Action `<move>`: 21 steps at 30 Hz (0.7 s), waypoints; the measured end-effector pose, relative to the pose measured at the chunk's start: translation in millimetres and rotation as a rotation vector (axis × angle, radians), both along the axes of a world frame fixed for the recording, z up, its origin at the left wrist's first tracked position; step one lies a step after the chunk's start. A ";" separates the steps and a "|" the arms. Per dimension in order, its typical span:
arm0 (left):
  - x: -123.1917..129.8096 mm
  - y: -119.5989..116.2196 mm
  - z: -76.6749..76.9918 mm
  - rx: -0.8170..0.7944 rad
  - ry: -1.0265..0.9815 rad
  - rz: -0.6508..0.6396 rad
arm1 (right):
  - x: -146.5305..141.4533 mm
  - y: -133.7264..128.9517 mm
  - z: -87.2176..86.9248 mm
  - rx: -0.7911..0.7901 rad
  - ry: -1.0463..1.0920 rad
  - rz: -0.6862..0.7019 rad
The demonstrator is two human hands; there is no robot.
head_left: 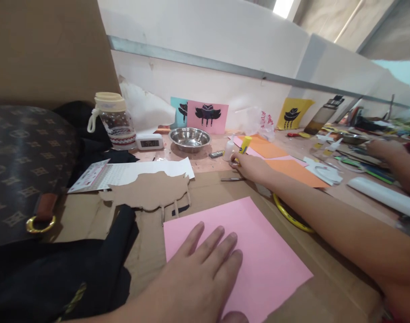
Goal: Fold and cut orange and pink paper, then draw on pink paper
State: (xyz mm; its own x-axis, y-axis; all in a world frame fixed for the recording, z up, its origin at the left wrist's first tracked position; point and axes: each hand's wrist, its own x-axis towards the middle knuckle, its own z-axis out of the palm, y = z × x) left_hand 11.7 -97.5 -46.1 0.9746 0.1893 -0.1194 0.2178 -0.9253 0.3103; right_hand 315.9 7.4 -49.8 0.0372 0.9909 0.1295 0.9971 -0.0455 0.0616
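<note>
My left hand (205, 269) lies flat with fingers spread on a sheet of pink paper (268, 264). My right arm reaches forward across the table, and my right hand (247, 165) has its fingers curled around the lower part of a yellow glue stick (246, 143), which tilts slightly. Right beside those fingers stands a small white squeeze bottle (229, 148). To the left of the pink paper lies a brown cardboard animal cutout (147, 192), partly over a white printed sheet (124, 172).
A steel bowl (190, 140), digital clock (149, 142) and drink bottle (114, 121) stand along the wall. A patterned bag (26, 166) and black cloth (73, 269) fill the left. Orange paper (272, 147) and a yellow ring (290, 216) lie right. Another person's hand (389, 152) is far right.
</note>
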 end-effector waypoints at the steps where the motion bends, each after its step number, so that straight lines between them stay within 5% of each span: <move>1: 0.2 -0.5 2.3 -0.009 0.013 0.003 | -0.2 -0.2 -0.3 0.009 -0.005 -0.007; 6: 1.3 -2.1 7.9 -0.065 0.029 0.028 | 0.1 -3.5 2.7 0.074 0.008 -0.012; 11: -0.3 -5.0 7.1 -0.084 -0.014 0.051 | -23.5 -28.1 23.5 0.153 0.118 0.070; 15: -3.1 -6.7 2.1 -0.065 -0.055 0.061 | -66.0 -74.0 36.5 0.146 0.411 0.414; 21: -0.4 -7.0 -5.4 -0.021 -0.070 0.057 | -91.9 -102.6 18.8 0.072 0.325 0.717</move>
State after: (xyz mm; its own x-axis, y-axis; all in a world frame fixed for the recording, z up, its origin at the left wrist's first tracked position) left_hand 11.3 -104.6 -51.5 0.9683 0.2434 -0.0559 0.2475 -0.9052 0.3456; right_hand 224.0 -95.2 -31.0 -0.5603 0.7774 0.2860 0.7525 0.6220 -0.2165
